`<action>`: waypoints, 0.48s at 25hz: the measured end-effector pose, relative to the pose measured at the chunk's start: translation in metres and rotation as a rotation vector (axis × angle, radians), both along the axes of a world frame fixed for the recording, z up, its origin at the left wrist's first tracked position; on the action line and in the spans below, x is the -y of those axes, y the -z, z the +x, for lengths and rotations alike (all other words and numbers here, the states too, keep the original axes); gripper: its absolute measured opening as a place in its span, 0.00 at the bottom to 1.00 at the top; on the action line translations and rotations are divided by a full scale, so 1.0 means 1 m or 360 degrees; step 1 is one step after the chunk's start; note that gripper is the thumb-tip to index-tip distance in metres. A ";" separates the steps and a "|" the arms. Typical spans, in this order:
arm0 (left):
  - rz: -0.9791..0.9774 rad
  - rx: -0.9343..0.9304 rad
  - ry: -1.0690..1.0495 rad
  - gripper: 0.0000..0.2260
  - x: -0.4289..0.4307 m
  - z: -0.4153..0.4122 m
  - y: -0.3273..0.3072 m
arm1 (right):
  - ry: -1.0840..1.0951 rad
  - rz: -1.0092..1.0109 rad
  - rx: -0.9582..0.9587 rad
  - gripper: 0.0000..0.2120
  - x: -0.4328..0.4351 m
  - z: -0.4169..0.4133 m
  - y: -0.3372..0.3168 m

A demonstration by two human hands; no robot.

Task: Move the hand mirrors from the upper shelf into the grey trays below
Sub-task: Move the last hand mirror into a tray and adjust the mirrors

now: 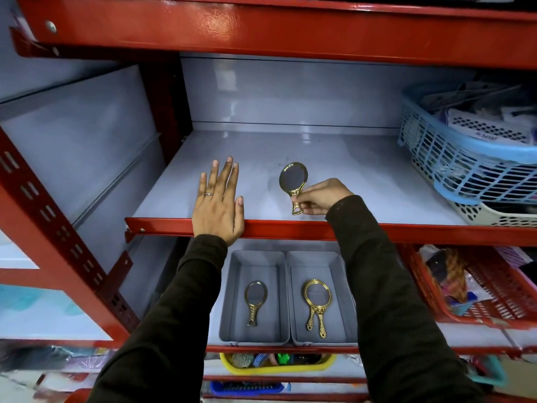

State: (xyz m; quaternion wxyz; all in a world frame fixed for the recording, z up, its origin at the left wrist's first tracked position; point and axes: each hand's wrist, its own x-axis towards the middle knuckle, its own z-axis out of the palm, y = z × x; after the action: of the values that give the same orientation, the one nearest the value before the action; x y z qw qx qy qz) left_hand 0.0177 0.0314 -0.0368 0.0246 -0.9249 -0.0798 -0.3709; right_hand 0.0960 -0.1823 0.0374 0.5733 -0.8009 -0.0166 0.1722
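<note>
A small gold hand mirror (pixel 293 179) is tilted up off the upper shelf (pixel 348 181), and my right hand (pixel 319 197) pinches its handle. My left hand (pixel 218 203) lies flat and open on the shelf's front edge, a ring on one finger. On the shelf below stand two grey trays side by side. The left tray (pixel 232 301) holds one gold hand mirror (pixel 255 299). The right tray (pixel 343 309) holds two larger gold mirrors (pixel 316 303) stacked together. My right sleeve covers that tray's right side.
A blue mesh basket (pixel 465 161) full of packets sits on a white basket (pixel 494 213) at the upper shelf's right end. A red basket (pixel 494 289) stands right of the grey trays. Yellow (pixel 279 366) and blue (pixel 247 388) baskets sit on lower shelves. A red shelf front (pixel 261 27) overhangs above.
</note>
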 end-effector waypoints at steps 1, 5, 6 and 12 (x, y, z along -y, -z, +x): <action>-0.0005 0.0002 0.0000 0.30 0.000 0.000 0.000 | -0.0085 0.0153 -0.0056 0.16 0.007 -0.009 -0.004; -0.0019 0.0014 0.0012 0.30 0.000 0.000 0.002 | -0.0601 0.0311 -0.0273 0.06 0.043 -0.042 0.008; -0.0017 0.0013 0.0009 0.30 0.000 0.000 0.002 | -0.0729 0.0242 -0.0345 0.05 0.049 -0.049 0.019; 0.0001 0.0017 -0.0027 0.30 -0.001 0.002 0.004 | -0.1073 -0.0128 -0.0885 0.04 0.031 -0.072 0.123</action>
State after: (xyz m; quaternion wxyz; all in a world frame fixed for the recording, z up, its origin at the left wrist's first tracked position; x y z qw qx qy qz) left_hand 0.0199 0.0319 -0.0406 0.0277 -0.9222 -0.0878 -0.3755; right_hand 0.0242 -0.2136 -0.0857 0.4360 -0.6956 -0.1155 0.5592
